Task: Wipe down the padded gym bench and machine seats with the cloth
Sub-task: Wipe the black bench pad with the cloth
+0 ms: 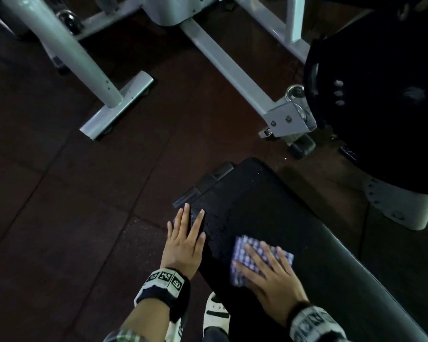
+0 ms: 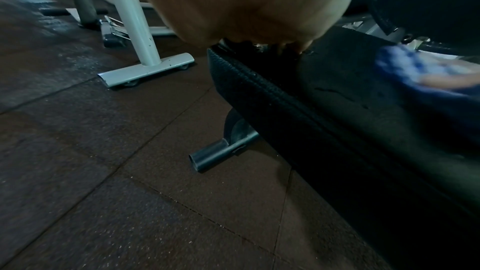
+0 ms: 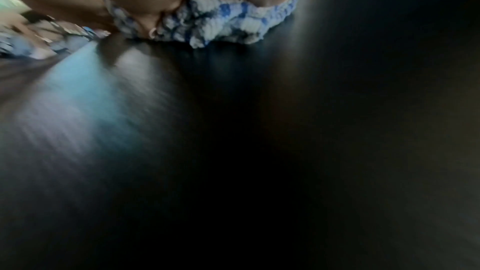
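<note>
1. In the lower centre of the head view, a black padded bench (image 1: 269, 218) runs diagonally from mid-frame toward the lower right corner, over dark rubber floor tiles (image 1: 72, 193).
2. The right hand (image 1: 269, 272) lies flat with fingers spread on a folded blue-and-white checked cloth (image 1: 240, 250), pressing it onto the bench top near the bench's left edge. The fingers are straight, not curled round the cloth.
3. The left hand (image 1: 184, 243), left of the cloth, rests flat with straight fingers over the bench's left edge, holding nothing and seemingly bracing.
4. The right wrist view is blurred, suggesting a stroke in progress; the cloth bunches slightly under the palm.
5. Pale metal machine frames (image 1: 232, 70) fill the top of the frame; a black weight plate (image 1: 381, 107) sits at upper right.
6. To wipe well, I judge: keep the palm flat and pressure even, run long overlapping strokes along the pad, and include the stitched side seam (image 2: 272, 90), shown in the left wrist view.
7. Much of the bench and the machine seats likely remain.
</note>
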{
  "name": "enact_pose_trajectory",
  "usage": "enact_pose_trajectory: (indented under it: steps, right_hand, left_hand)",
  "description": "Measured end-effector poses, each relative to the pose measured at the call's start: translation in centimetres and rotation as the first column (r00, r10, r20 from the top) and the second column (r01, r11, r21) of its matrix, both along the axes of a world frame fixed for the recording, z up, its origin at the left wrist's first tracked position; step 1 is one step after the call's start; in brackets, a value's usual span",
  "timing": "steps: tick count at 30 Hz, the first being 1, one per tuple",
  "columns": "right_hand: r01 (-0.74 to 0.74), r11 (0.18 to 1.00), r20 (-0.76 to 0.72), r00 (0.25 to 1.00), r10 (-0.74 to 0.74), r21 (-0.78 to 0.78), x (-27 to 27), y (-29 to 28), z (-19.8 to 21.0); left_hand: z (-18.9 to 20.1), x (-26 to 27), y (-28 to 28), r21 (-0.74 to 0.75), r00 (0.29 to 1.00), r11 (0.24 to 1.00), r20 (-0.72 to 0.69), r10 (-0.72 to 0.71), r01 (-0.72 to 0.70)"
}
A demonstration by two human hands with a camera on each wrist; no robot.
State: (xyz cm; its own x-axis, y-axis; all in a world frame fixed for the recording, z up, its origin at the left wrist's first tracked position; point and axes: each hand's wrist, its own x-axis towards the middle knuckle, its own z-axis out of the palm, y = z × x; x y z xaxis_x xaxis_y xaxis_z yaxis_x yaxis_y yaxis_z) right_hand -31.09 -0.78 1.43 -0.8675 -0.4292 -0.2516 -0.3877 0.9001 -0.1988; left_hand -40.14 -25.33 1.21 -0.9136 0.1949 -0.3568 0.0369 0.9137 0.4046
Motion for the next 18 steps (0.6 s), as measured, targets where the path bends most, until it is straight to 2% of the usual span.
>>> enact_pose_trajectory:
  steps: [4, 7, 9, 11, 13, 16, 18]
  right_hand:
    - [0.248, 0.967, -0.005, 0.969, -0.248, 0.051, -1.0, 4.6, 0.4]
    - [0.403, 0.914, 0.018, 0.915, -0.404, 0.048, -4.9, 3.3, 0.6]
    - [0.432, 0.9, 0.006, 0.901, -0.433, 0.051, -7.0, 0.5, 0.5]
    - [0.365, 0.931, -0.01, 0.931, -0.365, 0.023, -7.3, -2.3, 0.4]
    - [0.198, 0.98, 0.013, 0.98, -0.198, -0.007, -5.5, -4.0, 0.7]
    - [-0.012, 1.0, 0.091, 0.996, 0.01, 0.012, -1.1, -2.3, 0.9]
    - [-0.01, 0.999, 0.118, 0.993, 0.005, 0.042, 0.6, 0.4, 1.2]
  left_hand:
    - [-0.1, 0.2, 0.0, 0.012, 1.0, 1.0, -0.003, 0.012, -0.012]
    - [-0.1, 0.2, 0.1, 0.006, 1.0, 1.0, -0.012, 0.011, -0.011]
    - [0.0, 0.2, 0.0, 0.002, 1.0, 1.0, -0.006, 0.0, 0.0]
    - [-0.1, 0.2, -0.1, 0.0, 1.0, 1.0, -0.005, -0.008, 0.008]
    - [-0.3, 0.1, -0.2, -0.006, 1.0, 1.0, -0.014, -0.011, 0.011]
    - [-0.3, 0.1, -0.2, -0.009, 1.0, 1.0, -0.002, -0.004, 0.004]
    - [-0.2, 0.1, -0.1, -0.006, 1.0, 1.0, -0.008, 0.0, 0.0]
